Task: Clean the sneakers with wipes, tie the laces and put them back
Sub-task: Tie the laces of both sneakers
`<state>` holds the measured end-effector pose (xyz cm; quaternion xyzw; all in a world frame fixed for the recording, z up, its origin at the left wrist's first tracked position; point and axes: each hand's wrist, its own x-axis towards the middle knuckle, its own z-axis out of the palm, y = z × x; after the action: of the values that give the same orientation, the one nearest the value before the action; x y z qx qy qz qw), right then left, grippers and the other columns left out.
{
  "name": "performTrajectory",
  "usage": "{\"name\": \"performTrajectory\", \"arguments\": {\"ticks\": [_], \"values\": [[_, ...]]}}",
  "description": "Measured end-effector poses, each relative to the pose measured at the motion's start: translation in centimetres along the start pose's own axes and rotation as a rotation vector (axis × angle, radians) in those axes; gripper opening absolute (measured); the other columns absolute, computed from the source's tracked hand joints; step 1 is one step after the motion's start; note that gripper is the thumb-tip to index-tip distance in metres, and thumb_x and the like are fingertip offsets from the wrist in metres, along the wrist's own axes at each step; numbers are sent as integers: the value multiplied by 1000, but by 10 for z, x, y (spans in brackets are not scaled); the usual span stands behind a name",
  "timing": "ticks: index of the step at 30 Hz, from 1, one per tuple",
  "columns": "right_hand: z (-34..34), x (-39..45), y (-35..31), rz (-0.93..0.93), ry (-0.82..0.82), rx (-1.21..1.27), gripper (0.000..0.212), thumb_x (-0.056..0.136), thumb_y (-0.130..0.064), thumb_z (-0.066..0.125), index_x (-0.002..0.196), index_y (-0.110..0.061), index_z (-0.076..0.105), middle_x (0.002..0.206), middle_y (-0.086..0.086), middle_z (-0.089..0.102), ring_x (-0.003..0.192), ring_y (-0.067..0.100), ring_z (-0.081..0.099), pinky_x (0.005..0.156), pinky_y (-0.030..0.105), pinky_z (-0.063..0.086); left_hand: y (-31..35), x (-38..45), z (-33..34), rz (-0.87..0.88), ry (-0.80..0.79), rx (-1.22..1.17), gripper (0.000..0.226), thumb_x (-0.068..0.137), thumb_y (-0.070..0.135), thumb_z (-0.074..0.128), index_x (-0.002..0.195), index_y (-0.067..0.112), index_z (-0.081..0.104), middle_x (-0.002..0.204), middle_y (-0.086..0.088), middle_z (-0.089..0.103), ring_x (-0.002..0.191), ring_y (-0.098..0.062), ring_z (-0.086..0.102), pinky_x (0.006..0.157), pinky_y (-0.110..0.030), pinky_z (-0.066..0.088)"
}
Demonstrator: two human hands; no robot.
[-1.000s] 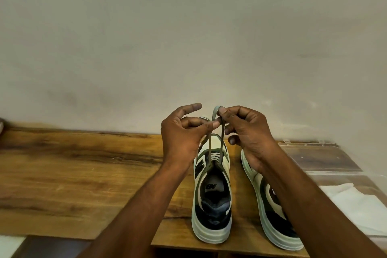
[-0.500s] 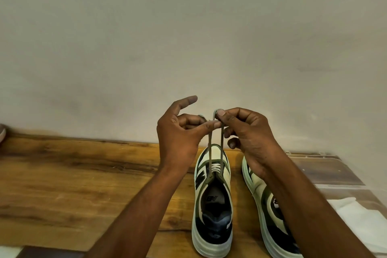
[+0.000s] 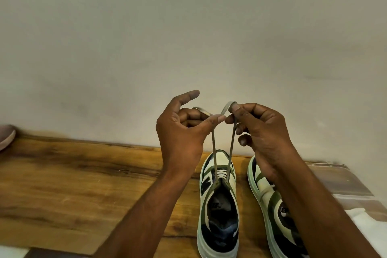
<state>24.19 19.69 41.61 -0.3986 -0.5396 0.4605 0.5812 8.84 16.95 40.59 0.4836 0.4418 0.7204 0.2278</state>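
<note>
Two cream, olive and black sneakers stand side by side on the wooden floor (image 3: 62, 184), toes toward the wall. The left sneaker (image 3: 218, 205) shows its open collar. Two olive lace (image 3: 232, 142) ends rise taut from its top eyelets. My left hand (image 3: 182, 132) pinches one lace end between thumb and fingers, index finger raised. My right hand (image 3: 259, 130) pinches the other end, which loops over its fingertip. Both hands hover above the toe, nearly touching. My right forearm covers much of the right sneaker (image 3: 270, 201).
A plain pale wall (image 3: 188, 37) rises just behind the shoes. A clear plastic lid or tray (image 3: 343, 182) lies at the right, with a white cloth or wipe (image 3: 368, 228) near the right edge. A pinkish shoe toe (image 3: 6, 136) shows at the far left.
Both hands have lifted the lace ends higher and drawn slightly apart, so the two strands spread. My left index finger has lifted. The view has tilted up a little.
</note>
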Motion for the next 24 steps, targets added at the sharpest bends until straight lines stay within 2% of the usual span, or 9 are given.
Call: {"name": "performTrajectory", "arguments": {"ticks": [3,7,14,18,22,24], "values": [[1,-3,-6,-27,-32,0,21,93,-28,73,95,-8,77,86,11,77,65,14,56,52,28,44,7,-1,-1,58,-5,62,66,67,19,96,125,17,66,72,4,77,79,-8,76,76,-29,63],[1,-5,-11,-47,-43,-10,21,92,-29,73,93,-8,77,82,7,75,64,14,56,52,27,44,13,-1,-1,67,2,53,71,66,24,96,130,18,64,73,6,77,82,-9,77,78,-41,65],[2,-5,-17,5,6,59,20,91,-28,73,93,-9,78,72,4,67,62,14,53,51,28,41,23,-6,12,42,-32,-71,73,67,15,95,132,20,62,76,-3,77,74,-16,77,76,-29,63],[5,-6,-23,-3,25,81,13,90,-25,73,86,-13,77,67,1,64,61,14,51,50,27,40,26,-4,18,41,-40,-96,72,67,13,95,131,21,63,77,-3,77,73,-17,76,74,-24,60],[5,-6,-28,-27,30,86,19,82,-34,77,84,-15,78,78,7,73,61,14,52,50,27,41,28,4,19,36,-4,-118,70,67,12,95,130,18,64,77,-4,77,72,-18,77,70,-27,62],[5,-6,-30,-30,36,91,20,86,-33,76,88,-12,78,85,10,75,62,15,51,50,26,40,31,10,18,42,12,-135,70,67,12,95,130,17,64,77,-4,77,71,-18,77,67,-26,61]]}}
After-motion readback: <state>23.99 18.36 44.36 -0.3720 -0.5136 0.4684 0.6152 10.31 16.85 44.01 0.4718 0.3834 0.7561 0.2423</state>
